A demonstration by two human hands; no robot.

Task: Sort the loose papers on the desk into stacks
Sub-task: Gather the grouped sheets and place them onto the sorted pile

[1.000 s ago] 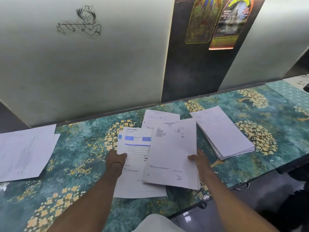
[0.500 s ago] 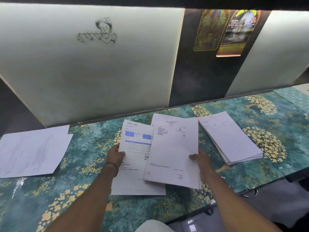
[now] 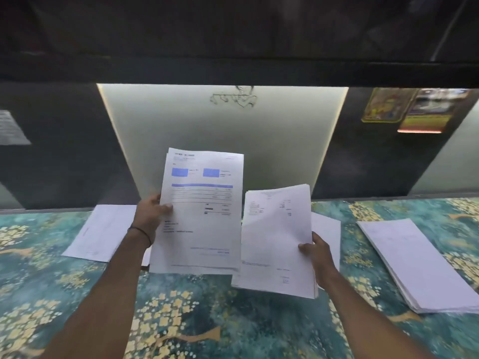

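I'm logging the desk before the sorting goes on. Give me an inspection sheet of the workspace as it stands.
Surface: desk with a teal cover patterned in gold flowers.
Job's things: blue-block papers held up off the desk; printed bundle held up beside them; thick stack lying at the right; flat sheets lying at the left; single sheet on the desk behind the bundle.
Clutter: nothing seen.
Hands: left hand has its grip on the blue-block papers' left edge; right hand has its grip on the printed bundle's right edge.
Cables: nothing seen.
Surroundings: lit wall panel with a line drawing; yellow poster and second poster at the upper right.
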